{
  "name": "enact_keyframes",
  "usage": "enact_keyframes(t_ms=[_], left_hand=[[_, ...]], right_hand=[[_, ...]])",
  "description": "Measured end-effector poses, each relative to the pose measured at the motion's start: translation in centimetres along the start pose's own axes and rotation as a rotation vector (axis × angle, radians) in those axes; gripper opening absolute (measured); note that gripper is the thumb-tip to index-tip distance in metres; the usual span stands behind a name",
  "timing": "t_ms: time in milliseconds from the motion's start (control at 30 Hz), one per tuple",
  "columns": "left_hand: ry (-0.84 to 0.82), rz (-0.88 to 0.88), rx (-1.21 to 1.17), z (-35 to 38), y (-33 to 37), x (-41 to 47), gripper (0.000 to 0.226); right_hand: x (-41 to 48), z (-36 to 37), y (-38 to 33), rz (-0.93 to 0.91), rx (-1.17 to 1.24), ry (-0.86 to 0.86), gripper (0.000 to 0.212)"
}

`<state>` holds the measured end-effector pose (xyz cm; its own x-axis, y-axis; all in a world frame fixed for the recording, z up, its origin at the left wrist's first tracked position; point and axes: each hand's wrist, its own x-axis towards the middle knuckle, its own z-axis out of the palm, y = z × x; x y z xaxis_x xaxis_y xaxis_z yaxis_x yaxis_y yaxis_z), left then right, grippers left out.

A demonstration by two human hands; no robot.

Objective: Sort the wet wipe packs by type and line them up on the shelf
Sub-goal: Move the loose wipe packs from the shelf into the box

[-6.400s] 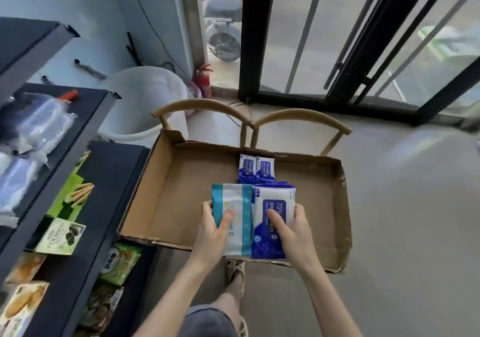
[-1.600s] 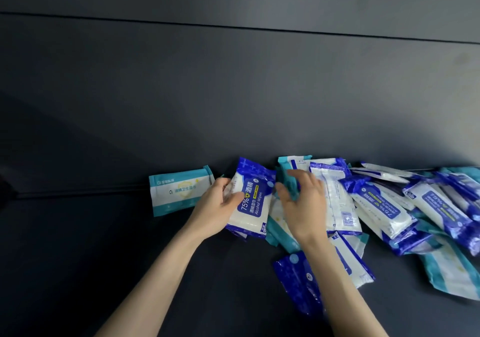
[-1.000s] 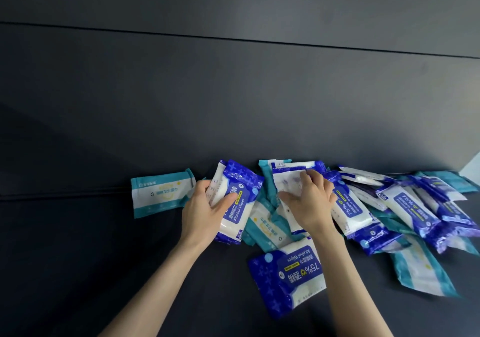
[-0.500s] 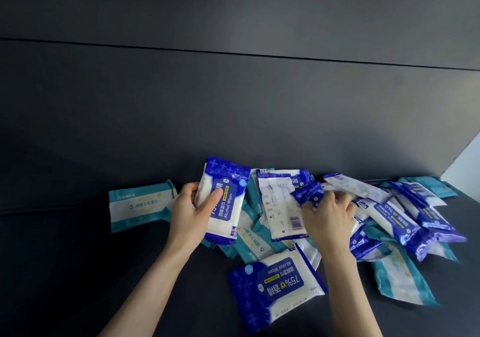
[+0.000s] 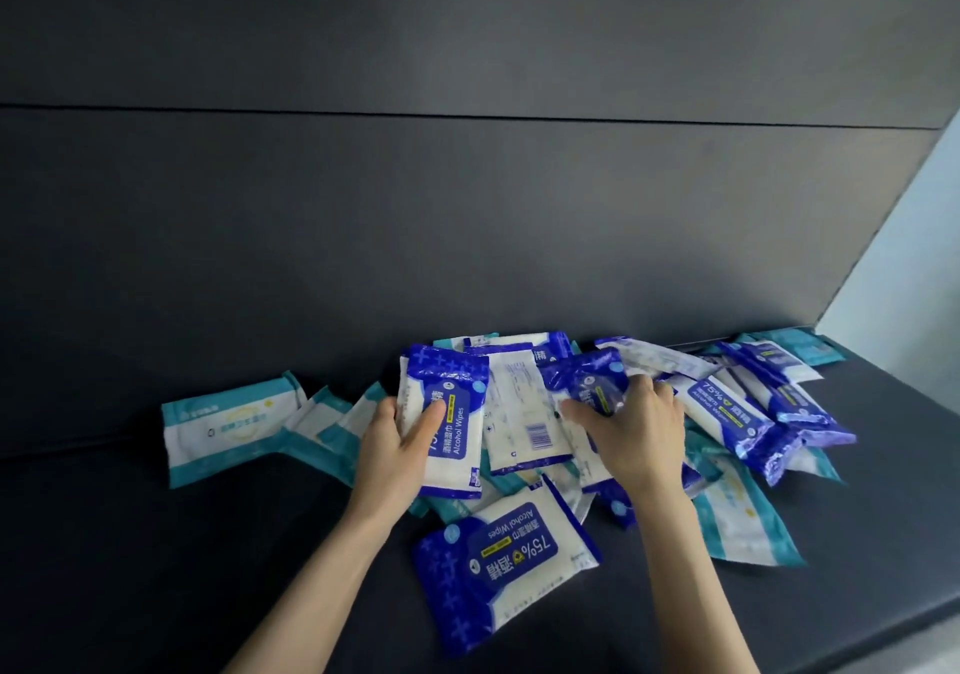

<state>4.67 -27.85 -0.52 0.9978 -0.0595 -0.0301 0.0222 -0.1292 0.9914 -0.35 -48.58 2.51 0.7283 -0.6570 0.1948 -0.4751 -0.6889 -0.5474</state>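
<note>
Sorting the heap [image 5: 727, 413] goes best with 1 type handled at a time. The left hand [image 5: 395, 444] grasps a blue alcohol pack [image 5: 447, 429] upright, thumb across its label, at the heap's 9 o'clock edge; the right hand [image 5: 636, 429] has its fingers curled round a 2nd blue pack [image 5: 589, 385] on top of the heap.

Recommended handling: lift each pack clear before moving it, since the soft film packs overlap and a drag would likely pull neighbours along; stand the blue packs in 1 row against the back panel [image 5: 467, 231], labels forward.

A teal pack [image 5: 228, 424] stands alone at 9 o'clock on the shelf [image 5: 156, 569]; further teal packs [image 5: 317, 418] lean just beside it; this is a likely start for the teal row.

Obstructions: a flat blue pack [image 5: 509, 554] lies label-inverted at 6 o'clock, just in front of the wrists; a barcode-side pack [image 5: 524, 413] lies between the hands; toward 3 o'clock, teal packs sit partly buried beneath blue ones and need uncovering first.
</note>
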Motion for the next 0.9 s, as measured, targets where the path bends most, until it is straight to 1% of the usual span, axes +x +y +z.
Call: enact_keyframes(t_ms=[67,100,133,200,267,300,367,467,533,600,667,733,833,900], left_hand=[[0.006,0.007,-0.011,0.1,0.0,-0.3,0.02],[0.008,0.009,-0.017,0.2,-0.1,-0.4,0.02],[0.009,0.009,-0.024,0.2,-0.1,-0.5,0.021],[0.011,0.006,-0.049,0.2,0.2,-0.7,0.022],[0.016,-0.002,-0.07,0.1,0.5,-1.0,0.024],[0.021,-0.005,-0.074,-0.1,0.6,-1.1,0.025],[0.039,0.004,-0.079,-0.4,0.9,-1.4,0.026],[0.051,0.014,-0.087,-0.8,1.3,-2.1,0.024],[0.055,0.034,-0.095,-1.1,1.7,-2.9,0.023],[0.07,0.071,-0.116,-1.5,2.6,-3.7,0.023],[0.076,0.107,-0.153,-2.1,3.7,-4.6,0.022],[0.067,0.142,-0.19,-2.6,4.8,-5.8,0.019],[0.025,0.199,-0.21,-3.3,6.1,-8.2,0.014],[-0.022,0.231,-0.212,-3.8,6.3,-10.0,0.014]], right_hand=[[0.1,-0.9,-0.1,-0.05,0.152,0.081,0.073],[0.2,-1.3,-0.4,-0.065,0.221,0.084,0.069],[0.3,-1.4,-0.8,-0.072,0.284,0.046,0.065],[0.3,-0.7,-2.0,-0.053,0.362,-0.12,0.058],[-0.1,1.1,-3.1,-0.04,0.324,-0.27,0.053],[-0.4,2.1,-3.5,-0.043,0.294,-0.304,0.049],[-1.1,3.1,-4.1,-0.061,0.287,-0.307,0.043],[-1.6,3.2,-4.4,-0.039,0.373,-0.274,0.04],[-2.0,2.6,-4.6,-0.02,0.494,-0.252,0.042],[-2.5,1.5,-4.9,-0.033,0.66,-0.279,0.041],[-3.7,0.0,-5.3,-0.019,0.889,-0.32,0.03],[-5.1,-1.6,-5.2,0.0,1.067,-0.34,0.02],[-7.7,-3.9,-4.4,0.043,1.235,-0.402,0.022],[-9.9,-5.1,-3.5,0.073,1.304,-0.412,0.022]])
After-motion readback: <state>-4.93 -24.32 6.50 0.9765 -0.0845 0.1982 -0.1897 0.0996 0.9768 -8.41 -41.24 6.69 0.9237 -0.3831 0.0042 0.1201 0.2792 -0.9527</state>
